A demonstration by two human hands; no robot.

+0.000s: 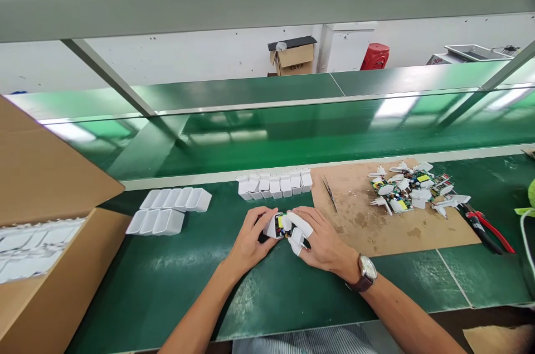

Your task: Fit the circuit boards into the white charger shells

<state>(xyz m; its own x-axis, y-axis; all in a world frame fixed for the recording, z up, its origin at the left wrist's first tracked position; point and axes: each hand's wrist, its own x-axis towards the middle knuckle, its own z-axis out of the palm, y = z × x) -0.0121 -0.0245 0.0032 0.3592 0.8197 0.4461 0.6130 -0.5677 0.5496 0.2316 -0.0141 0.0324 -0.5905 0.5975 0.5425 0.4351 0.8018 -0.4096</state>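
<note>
Near the front of the green bench, my left hand (pixel 252 237) is closed on a white housing (pixel 271 228). My right hand (pixel 321 237) grips a circuit board with white plastic parts (pixel 297 230), which meets the housing between my hands. Yellow and dark components show in the gap; how far the board sits inside is hidden by my fingers. Behind my hands stands a row of several white housings (pixel 276 185). More circuit boards with white parts (pixel 412 187) lie in a pile on brown cardboard (pixel 355 231) at the right.
Tweezers (pixel 330 193) lie on the cardboard, and red-and-black pliers (pixel 485 228) at its right edge. White open housings (pixel 167 211) stand in two rows at the left, beside a large open carton (pixel 83 270) of white parts. A metal rail (pixel 267 3) crosses above the bench.
</note>
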